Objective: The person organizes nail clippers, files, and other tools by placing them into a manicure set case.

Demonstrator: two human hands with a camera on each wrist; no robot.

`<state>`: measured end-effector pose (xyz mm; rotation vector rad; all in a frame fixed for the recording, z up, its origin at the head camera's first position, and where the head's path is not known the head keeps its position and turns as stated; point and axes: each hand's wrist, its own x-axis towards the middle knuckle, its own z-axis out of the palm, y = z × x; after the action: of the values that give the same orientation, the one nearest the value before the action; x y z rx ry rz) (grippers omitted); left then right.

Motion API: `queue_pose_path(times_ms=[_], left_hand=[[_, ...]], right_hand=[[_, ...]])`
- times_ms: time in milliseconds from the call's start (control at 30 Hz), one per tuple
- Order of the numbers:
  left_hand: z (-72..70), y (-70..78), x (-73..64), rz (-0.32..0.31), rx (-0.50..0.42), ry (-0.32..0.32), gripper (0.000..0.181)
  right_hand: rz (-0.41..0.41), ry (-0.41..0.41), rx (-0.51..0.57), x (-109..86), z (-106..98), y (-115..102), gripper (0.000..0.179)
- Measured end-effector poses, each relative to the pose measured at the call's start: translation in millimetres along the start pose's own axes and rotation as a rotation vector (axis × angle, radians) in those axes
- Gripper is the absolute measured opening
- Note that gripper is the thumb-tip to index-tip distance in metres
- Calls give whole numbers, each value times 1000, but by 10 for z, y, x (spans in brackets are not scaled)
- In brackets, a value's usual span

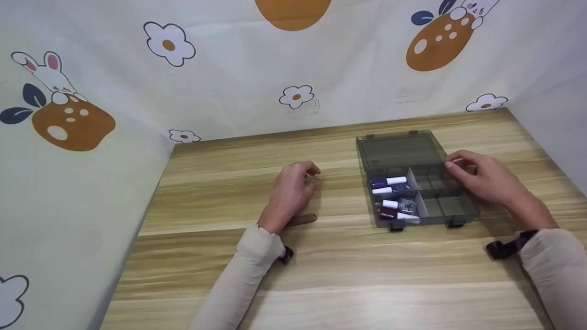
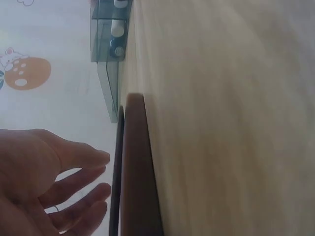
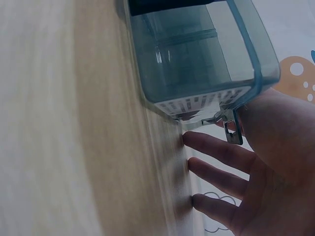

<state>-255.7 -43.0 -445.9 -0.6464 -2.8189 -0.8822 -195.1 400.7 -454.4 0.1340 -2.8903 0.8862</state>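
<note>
Left hand (image 1: 293,190) held near brown bar (image 1: 306,219) on worktop (image 1: 220,256); fingers loosely curved, nothing gripped. Right hand (image 1: 490,181) placed at right side of translucent box (image 1: 429,223): thumb and forefinger at far right corner, three other fingers stretched to worktop; whether wall is pinched cannot be told. Box set open, lid (image 1: 403,153) folded back on far side. Blue bottles (image 1: 401,187) laid in far left compartment; dark red bottle (image 1: 388,213) and glittery one (image 1: 407,206) in near left.
</note>
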Motion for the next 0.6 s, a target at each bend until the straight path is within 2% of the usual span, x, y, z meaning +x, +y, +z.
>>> queue_pose_path(times_ms=[300,600], left_hand=[[-36,-64,-7,-87,19,-18,15],[-47,-107,-35,-101,44,2,12]], right_hand=[[-4,4,4,-7,-6,11,35],[17,-16,19,0,-12,-5,39]])
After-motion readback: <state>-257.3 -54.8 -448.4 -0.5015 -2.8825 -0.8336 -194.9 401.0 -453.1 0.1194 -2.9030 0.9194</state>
